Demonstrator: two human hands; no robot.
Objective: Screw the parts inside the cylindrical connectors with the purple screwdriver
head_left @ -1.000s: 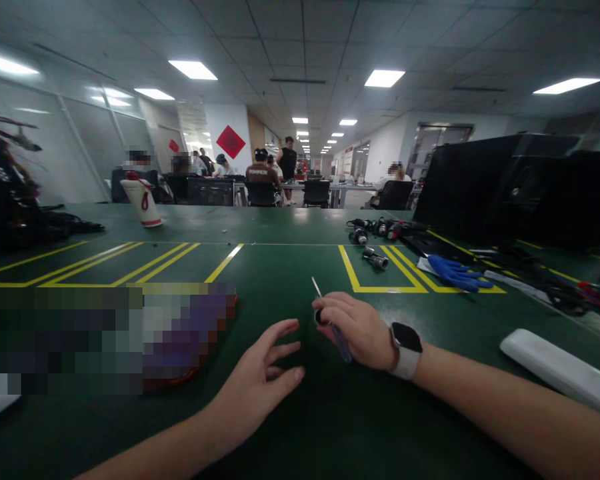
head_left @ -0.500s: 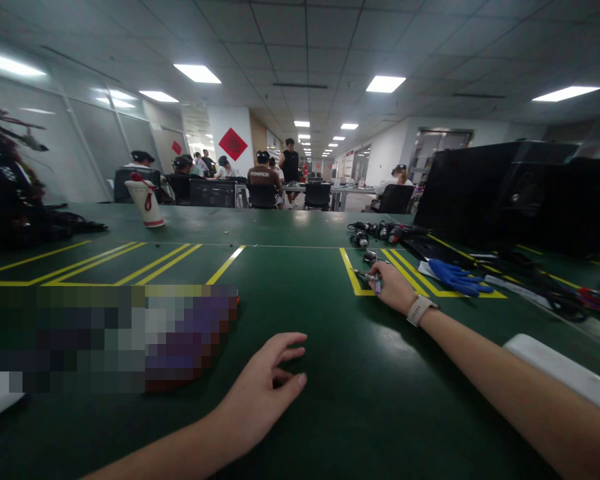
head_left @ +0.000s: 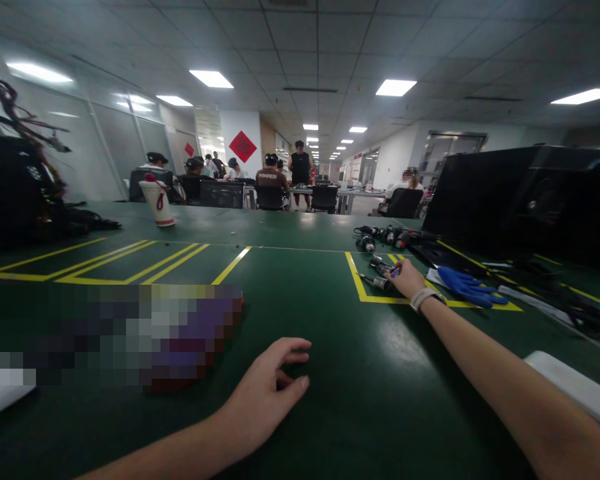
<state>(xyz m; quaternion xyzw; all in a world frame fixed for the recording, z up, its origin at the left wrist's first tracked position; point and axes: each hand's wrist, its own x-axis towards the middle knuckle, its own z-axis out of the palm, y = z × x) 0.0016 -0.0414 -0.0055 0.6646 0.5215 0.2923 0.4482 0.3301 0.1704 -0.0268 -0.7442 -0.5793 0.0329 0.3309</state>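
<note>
My left hand [head_left: 265, 383] rests over the green tabletop with fingers loosely curved and the thumb apart, holding nothing. Farther out on the right, my right hand [head_left: 407, 279], with a pale watch [head_left: 423, 297] at its wrist, has its fingers closed. A small purplish, shiny bit shows at the fingertips, too small to name. Just left of those fingers lies a metal cylindrical part [head_left: 380, 283] with a thin tip, inside a yellow-taped area. Behind it is another dark metal cylindrical part [head_left: 377, 261], close to the fingertips.
A blue glove [head_left: 463, 285] lies right of my right hand. Several connector-like metal pieces [head_left: 367, 241] sit behind, near a large black case [head_left: 505, 200]. A paper cup [head_left: 157, 203] stands far left. A blurred-out object [head_left: 195, 340] lies left of my left hand. People sit beyond the table.
The view has swung slightly left. My right hand has moved off the thin-tipped metal part, which now lies uncovered, toward the part behind it. My left hand stays about the same.
</note>
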